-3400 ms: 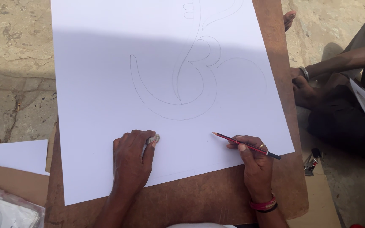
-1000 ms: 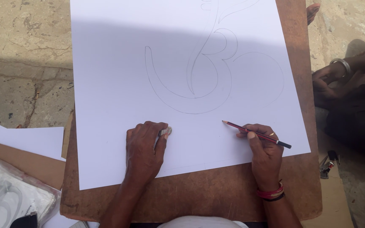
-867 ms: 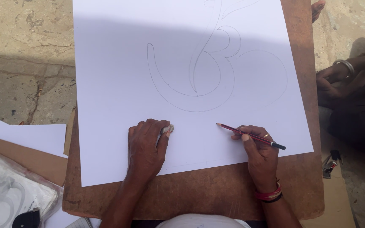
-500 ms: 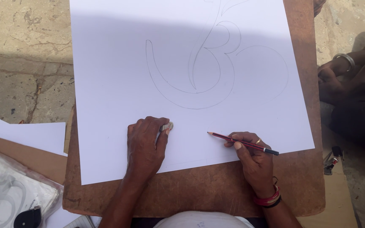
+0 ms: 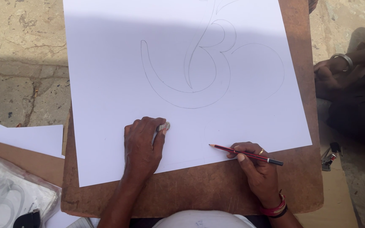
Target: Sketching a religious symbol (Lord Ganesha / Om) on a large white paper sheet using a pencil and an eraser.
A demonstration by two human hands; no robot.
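Head view: right hand [image 5: 253,166] grips a red pencil [image 5: 246,155] in a writing hold. Left hand [image 5: 141,145] is curled, pinching a small grey eraser [image 5: 164,126] under the fingertips, palm pressing down the white sheet [image 5: 106,84].

Change since half a second ago: the right hand has dropped toward the sheet's near edge and now sits partly over the brown board [image 5: 199,194]. The pencil tip has moved with it, from mid-sheet to a spot close to the near edge. Left hand and eraser are unchanged. Judged: the pencil is being repositioned, with no stroke in progress on the curved outline [image 5: 182,90].

Pencil orientation: long axis nearly level in the picture, running left to right with a slight downward slope. Tip points left, toward the left hand; the black end cap points right and lies over the board just past the sheet's near right edge. Tip appears at or just above the paper; contact cannot be told.

Another person's hand with a metal bangle [image 5: 345,61] rests beyond the board's right edge.
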